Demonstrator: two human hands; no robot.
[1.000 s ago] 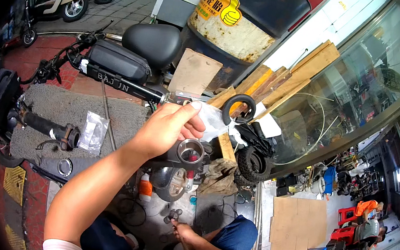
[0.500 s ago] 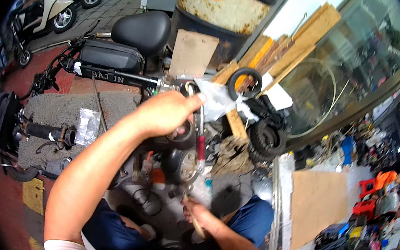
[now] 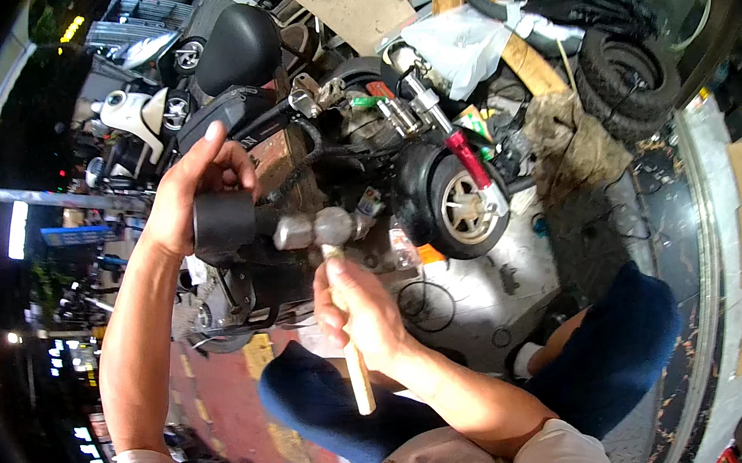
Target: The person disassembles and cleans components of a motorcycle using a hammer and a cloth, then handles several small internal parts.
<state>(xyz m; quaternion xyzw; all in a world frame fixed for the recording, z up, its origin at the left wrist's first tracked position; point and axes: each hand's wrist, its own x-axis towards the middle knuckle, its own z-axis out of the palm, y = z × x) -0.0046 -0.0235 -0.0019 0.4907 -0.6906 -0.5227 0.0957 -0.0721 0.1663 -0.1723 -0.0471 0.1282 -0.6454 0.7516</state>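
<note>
A black hollow-looking cylinder (image 3: 223, 226) lies in my left hand (image 3: 181, 196), which is closed around it with the thumb raised at the top. My right hand (image 3: 360, 308) grips the pale wooden handle of a ball-peen hammer (image 3: 297, 233). Its metal head points left at the cylinder's end; whether the two touch I cannot tell. Just beyond the hammer is a scooter wheel (image 3: 465, 207) with a black tyre and pale spoked rim. A red and silver shock absorber (image 3: 469, 156) slants across it.
The scooter's black seat (image 3: 241, 50) stands at the far left. Stacked tyres (image 3: 627, 85), a crumpled brown cloth (image 3: 573, 145) and a clear plastic bag (image 3: 465, 46) lie at the far right. A cardboard sheet (image 3: 351, 1) leans at the back. My knees flank the work.
My left hand has moved left with the black cylinder. My right hand has raised the hammer up and left, bringing its head close to the cylinder. The view has turned.
</note>
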